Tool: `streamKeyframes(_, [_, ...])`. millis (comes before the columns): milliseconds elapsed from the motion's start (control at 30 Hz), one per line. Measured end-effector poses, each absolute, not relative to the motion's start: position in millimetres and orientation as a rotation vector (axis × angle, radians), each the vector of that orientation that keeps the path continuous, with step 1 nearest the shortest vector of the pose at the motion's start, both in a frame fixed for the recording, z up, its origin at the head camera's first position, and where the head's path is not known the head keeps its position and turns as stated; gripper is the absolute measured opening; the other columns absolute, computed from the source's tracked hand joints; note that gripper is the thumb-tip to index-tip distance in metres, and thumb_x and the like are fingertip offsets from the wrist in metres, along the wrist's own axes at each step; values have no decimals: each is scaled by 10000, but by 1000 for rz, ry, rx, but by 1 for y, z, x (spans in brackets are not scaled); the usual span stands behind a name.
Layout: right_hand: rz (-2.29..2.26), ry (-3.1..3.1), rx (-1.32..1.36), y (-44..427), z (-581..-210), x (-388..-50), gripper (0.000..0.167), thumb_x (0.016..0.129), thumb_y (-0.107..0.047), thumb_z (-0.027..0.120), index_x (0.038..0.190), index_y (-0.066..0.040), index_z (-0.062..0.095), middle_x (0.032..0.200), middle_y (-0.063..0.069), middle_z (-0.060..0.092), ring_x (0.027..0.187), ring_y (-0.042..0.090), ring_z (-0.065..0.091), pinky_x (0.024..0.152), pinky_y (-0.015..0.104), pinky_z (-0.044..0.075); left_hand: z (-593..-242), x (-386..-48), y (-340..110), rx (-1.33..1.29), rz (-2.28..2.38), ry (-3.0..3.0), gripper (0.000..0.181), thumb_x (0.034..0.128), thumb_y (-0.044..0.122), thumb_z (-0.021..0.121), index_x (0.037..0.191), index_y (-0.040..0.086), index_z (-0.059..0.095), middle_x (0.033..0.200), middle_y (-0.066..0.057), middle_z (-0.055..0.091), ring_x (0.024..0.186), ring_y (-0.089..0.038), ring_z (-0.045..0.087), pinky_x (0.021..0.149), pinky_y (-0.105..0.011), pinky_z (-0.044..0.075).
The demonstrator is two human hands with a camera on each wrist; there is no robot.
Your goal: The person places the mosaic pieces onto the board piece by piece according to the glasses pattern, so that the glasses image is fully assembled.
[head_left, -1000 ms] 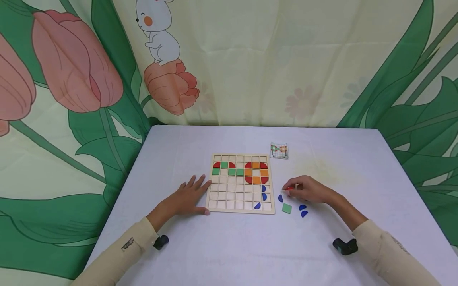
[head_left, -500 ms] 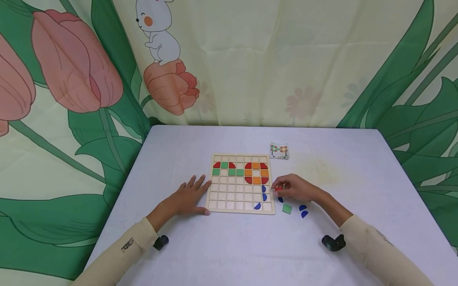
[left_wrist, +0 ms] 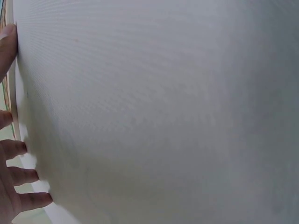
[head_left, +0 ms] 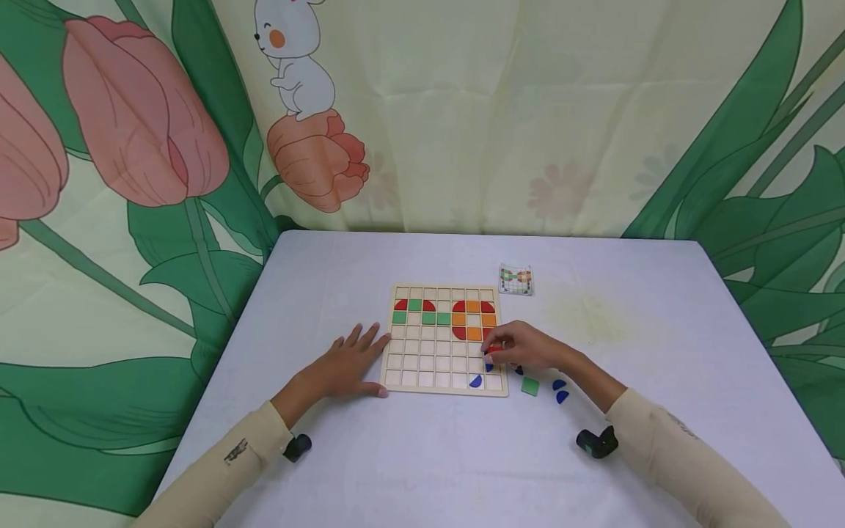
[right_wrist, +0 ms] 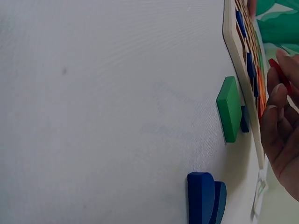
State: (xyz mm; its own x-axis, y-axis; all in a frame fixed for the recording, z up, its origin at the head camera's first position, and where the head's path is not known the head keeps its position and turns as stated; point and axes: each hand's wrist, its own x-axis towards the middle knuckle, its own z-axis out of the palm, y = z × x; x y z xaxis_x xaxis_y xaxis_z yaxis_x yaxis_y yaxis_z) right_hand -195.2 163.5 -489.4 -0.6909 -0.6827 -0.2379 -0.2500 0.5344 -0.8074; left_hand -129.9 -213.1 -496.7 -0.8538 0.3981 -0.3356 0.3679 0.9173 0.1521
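Observation:
A square wooden grid board [head_left: 426, 361] lies on the table, with red, green and orange pieces in its upper rows. My left hand [head_left: 345, 367] rests with straight, spread fingers at the board's left edge. Over the board's right side, my right hand [head_left: 531, 346] pinches a red piece [right_wrist: 280, 75] between thumb and fingers; its full shape is partly covered. Below that hand a blue half-circle [head_left: 489, 367] shows in part on the board. Another blue half-circle [head_left: 475, 381] sits in the bottom row. Any other piece under the right hand is hidden in the head view.
Right of the board lie a green square [head_left: 530, 386] and loose blue half-circles [head_left: 562, 397], one partly hidden by the right hand. A small pattern card [head_left: 516, 280] lies beyond the board's upper right corner. A printed curtain [head_left: 462, 110] hangs behind the table.
My right hand has moved left with the red piece, from the table beside the board to above the board's right columns. The left hand stays where it was.

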Motion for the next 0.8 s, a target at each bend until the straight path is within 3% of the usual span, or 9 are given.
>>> streamKeyframes(367, [-1056, 2141, -829, 149, -482, -201, 287, 954, -158, 694, 1217, -43, 708, 896, 35, 651, 628, 142, 554, 584, 226, 488, -497, -128, -214, 556, 141, 2715, 1065, 812, 754, 626, 1625, 237, 173, 1697, -106, 105, 1547, -433, 90, 1162, -661, 247])
streamKeyframes(800, [-1022, 2182, -894, 111, -483, -211, 233, 919, -149, 732, 1149, -106, 727, 825, -11, 597, 746, 149, 540, 649, 210, 442, -497, -127, -214, 553, 127, 2723, 1055, 820, 746, 625, 1626, 244, 165, 1700, -91, 101, 1551, -419, 87, 1169, -648, 249])
